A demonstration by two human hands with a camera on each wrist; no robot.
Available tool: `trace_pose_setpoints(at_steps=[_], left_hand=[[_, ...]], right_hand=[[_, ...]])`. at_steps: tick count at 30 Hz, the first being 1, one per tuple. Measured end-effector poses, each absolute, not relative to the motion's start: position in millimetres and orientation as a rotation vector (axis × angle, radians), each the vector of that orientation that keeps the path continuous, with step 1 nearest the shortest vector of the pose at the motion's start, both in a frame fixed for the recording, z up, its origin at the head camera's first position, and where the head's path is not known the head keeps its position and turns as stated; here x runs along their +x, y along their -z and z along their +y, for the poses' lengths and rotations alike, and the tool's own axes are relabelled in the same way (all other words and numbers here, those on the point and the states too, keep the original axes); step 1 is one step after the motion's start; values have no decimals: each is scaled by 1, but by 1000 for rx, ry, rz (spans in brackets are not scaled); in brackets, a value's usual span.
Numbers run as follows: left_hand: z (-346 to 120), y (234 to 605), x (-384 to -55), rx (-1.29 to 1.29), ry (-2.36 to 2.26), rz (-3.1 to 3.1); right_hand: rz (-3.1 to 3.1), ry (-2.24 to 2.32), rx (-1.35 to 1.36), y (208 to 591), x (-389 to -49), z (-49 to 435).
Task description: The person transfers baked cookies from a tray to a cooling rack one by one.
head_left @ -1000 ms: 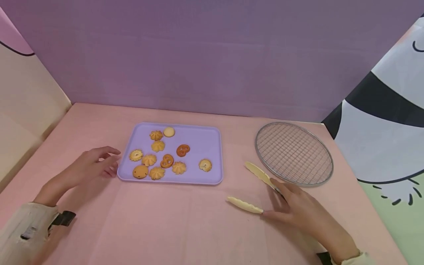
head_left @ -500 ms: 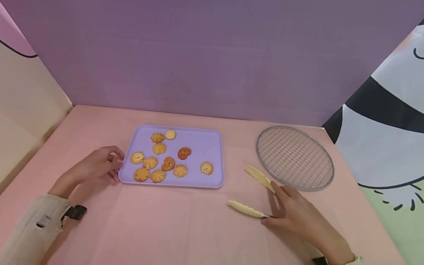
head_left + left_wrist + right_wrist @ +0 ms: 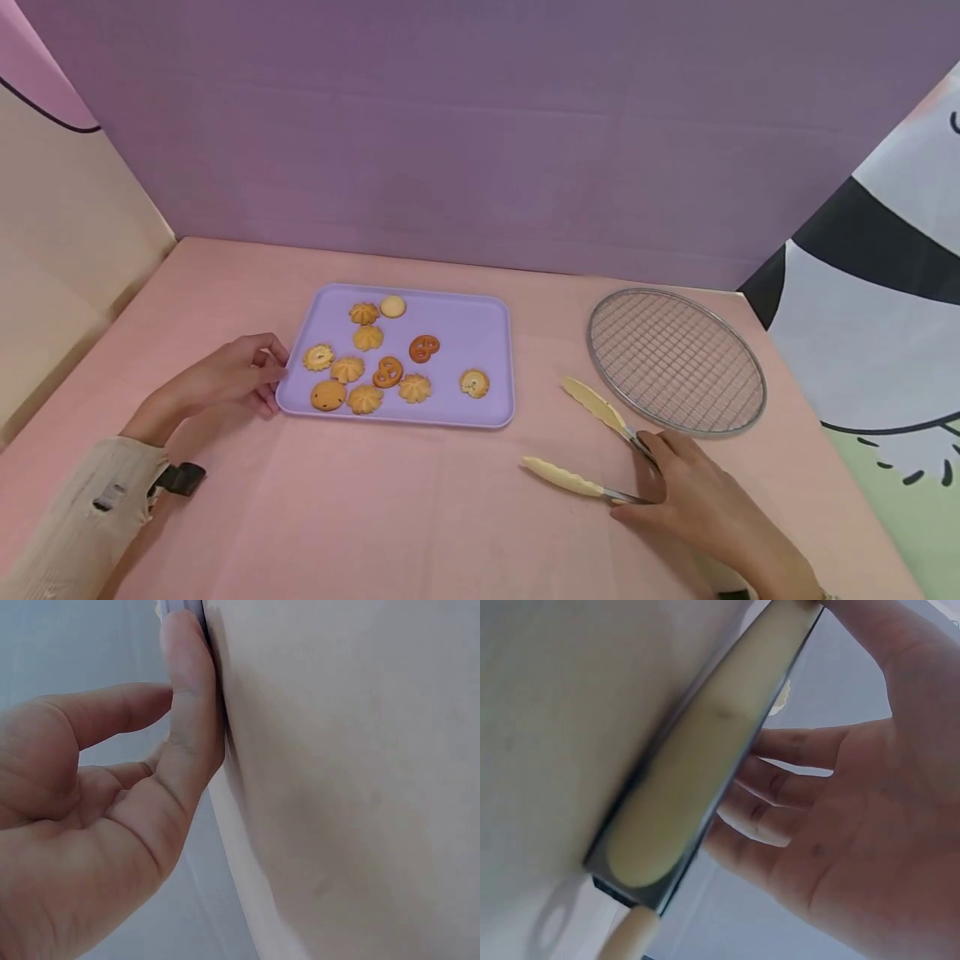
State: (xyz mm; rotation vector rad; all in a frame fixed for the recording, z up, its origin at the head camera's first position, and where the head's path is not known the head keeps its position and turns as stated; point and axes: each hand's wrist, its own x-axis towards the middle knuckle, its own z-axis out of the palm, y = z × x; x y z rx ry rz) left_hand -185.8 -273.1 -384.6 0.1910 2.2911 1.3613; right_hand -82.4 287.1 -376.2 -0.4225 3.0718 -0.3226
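A lilac tray lies on the pink table at centre left, with several cookies and two small pretzels on it. My left hand touches the tray's left rim with its fingertips. In the left wrist view, the fingers reach up to that rim. Low over the table at right, my right hand grips metal tongs with cream tips, spread wide apart. Its thumb lies on the near arm and its fingers on the far arm. The right wrist view shows one cream tong tip close up.
A round wire rack lies to the right of the tray, just behind the tongs. A purple backdrop rises behind the pink table. Printed panels stand at the sides.
My left hand has moved right, up to the tray's left rim. My right hand has shifted back slightly along the tongs, and more of their metal arms shows.
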Motion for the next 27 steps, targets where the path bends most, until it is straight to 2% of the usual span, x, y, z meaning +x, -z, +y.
trace_pose_setpoints(at_steps=[6, 13, 19, 27], left_hand=[[-274, 385, -185, 192, -1371, 2276], [-274, 385, -185, 182, -1379, 2277], [-274, 383, -184, 175, -1378, 2277], [-274, 385, -184, 184, -1370, 2284]], right_hand=[[3100, 348, -465, 375, -84, 288], [3236, 370, -680, 373, -86, 287], [3228, 483, -609, 366, -84, 283], [3319, 473, -690, 360, -88, 281]])
